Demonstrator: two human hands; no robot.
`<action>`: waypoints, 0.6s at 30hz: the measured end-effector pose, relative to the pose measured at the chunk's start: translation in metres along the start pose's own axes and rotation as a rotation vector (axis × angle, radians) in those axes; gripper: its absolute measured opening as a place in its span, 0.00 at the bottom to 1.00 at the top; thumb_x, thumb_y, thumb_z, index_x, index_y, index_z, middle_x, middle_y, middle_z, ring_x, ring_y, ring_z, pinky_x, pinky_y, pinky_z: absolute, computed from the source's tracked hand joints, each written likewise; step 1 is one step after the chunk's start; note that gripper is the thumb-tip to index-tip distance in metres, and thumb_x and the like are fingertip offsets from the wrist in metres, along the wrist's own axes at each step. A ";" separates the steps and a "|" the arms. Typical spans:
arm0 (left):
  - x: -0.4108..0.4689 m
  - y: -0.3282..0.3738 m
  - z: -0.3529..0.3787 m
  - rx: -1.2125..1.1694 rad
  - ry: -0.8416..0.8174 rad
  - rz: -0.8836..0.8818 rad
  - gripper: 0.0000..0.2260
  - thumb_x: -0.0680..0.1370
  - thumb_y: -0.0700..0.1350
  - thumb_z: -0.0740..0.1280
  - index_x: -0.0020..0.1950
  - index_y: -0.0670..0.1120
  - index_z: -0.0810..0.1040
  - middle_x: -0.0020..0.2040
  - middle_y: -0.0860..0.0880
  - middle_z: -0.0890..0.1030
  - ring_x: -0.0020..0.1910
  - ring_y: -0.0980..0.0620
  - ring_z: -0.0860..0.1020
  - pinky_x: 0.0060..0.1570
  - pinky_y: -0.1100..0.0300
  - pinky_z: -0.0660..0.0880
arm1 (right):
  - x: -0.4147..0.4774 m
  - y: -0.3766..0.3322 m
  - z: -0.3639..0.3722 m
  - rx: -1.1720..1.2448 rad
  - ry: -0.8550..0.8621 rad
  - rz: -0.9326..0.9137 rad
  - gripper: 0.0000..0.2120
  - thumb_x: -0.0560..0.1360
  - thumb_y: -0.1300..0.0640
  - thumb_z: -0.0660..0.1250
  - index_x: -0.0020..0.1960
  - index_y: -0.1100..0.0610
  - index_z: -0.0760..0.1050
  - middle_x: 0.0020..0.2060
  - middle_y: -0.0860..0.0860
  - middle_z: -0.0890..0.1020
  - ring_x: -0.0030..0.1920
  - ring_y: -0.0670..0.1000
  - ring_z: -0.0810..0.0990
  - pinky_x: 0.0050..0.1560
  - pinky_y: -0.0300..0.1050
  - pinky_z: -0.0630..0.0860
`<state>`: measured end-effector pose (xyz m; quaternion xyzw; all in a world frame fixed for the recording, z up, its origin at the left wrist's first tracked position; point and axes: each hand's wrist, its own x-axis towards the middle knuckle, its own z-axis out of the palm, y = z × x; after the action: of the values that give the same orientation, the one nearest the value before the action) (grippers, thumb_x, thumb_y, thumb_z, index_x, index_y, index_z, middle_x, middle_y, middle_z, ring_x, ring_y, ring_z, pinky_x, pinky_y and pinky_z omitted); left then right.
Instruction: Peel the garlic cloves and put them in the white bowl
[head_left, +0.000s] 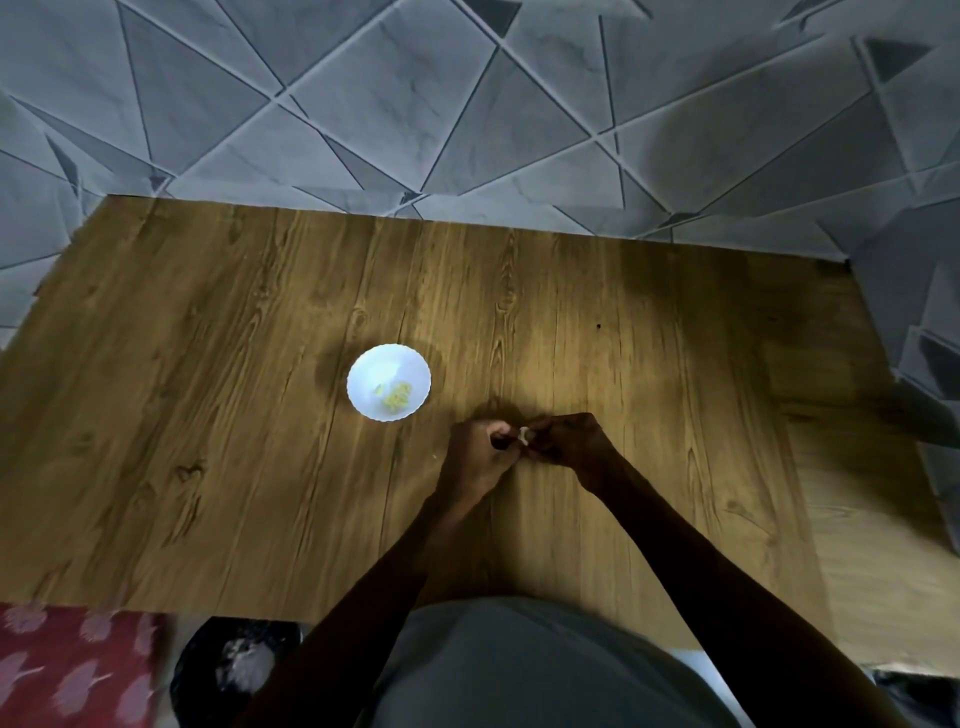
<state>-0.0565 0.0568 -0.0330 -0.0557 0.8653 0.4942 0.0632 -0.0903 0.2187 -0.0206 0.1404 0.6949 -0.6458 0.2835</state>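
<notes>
The fingers (500, 430) of the left hand (475, 457) and those of the right hand (571, 444) are curled in and meet tip to tip, clamped from both sides on one small pale garlic clove (524, 435). That looks like the grip for working the skin loose, one hand steadying while the other picks. How much skin remains is too small to tell. The clove is held just above the tabletop (208, 415), near the white bowl (363, 364), so a finished clove only has to travel a little way up and left. Yellowish peeled cloves (396, 397) already lie in the bowl. A pale fleck (434, 457), perhaps peel, lies left of the hands. At the near edge are a red patterned cloth (78, 670) and a dark bag (234, 665).
</notes>
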 end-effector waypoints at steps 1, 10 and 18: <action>0.000 -0.001 0.000 0.015 -0.013 0.012 0.11 0.74 0.46 0.73 0.53 0.41 0.84 0.48 0.48 0.85 0.45 0.56 0.81 0.45 0.65 0.76 | 0.001 0.000 0.000 -0.010 0.005 0.038 0.06 0.76 0.69 0.66 0.52 0.68 0.79 0.46 0.59 0.82 0.48 0.54 0.82 0.52 0.49 0.81; -0.006 -0.002 0.002 0.100 0.013 0.057 0.11 0.75 0.52 0.71 0.35 0.50 0.76 0.32 0.54 0.78 0.31 0.59 0.74 0.32 0.62 0.66 | 0.007 0.003 0.003 -0.043 0.053 0.143 0.08 0.78 0.69 0.63 0.54 0.70 0.77 0.42 0.58 0.81 0.44 0.55 0.81 0.52 0.50 0.80; -0.004 -0.011 0.009 0.098 -0.007 0.001 0.15 0.75 0.55 0.70 0.51 0.45 0.83 0.44 0.50 0.85 0.42 0.55 0.81 0.45 0.59 0.76 | 0.003 0.014 0.000 -0.042 0.059 -0.027 0.09 0.74 0.63 0.72 0.50 0.69 0.82 0.45 0.61 0.85 0.44 0.54 0.85 0.47 0.48 0.81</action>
<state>-0.0498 0.0590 -0.0464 -0.0503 0.8882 0.4515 0.0688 -0.0852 0.2196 -0.0336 0.1441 0.7181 -0.6305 0.2569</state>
